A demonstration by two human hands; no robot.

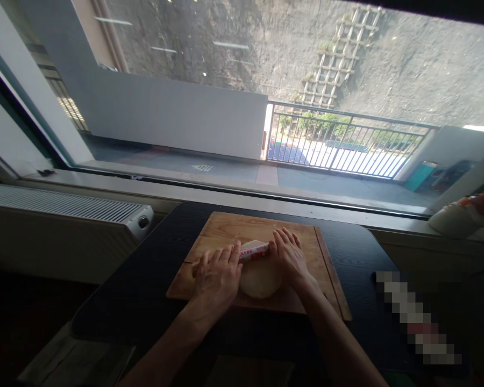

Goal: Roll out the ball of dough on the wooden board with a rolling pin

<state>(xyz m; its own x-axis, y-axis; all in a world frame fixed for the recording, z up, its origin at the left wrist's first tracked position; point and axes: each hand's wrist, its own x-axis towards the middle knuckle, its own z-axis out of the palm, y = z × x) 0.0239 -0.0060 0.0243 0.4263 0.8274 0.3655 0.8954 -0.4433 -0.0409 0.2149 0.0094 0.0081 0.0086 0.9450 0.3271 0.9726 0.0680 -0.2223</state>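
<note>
A wooden cutting board (237, 224) lies on the dark table, and on it is a flat, round, pale sheet of dough (261, 280). Across the dough's upper part runs a rolling pin (255, 251), wrapped in a label with red print. My left hand (219, 273) is over the pin's left end, fingers closed around it from above. At the opposite end my right hand (288, 253) grips the pin the same way, its fingers pointing up and away. Both hands hide the ends of the pin, and part of the dough's edges.
The black table (145, 279) has rounded corners and stands against the window sill (242, 200). To the left is a white radiator (64, 220). A pixelated object (415, 317) lies at the table's right. A pale rounded ornament (455, 217) sits on the sill at far right.
</note>
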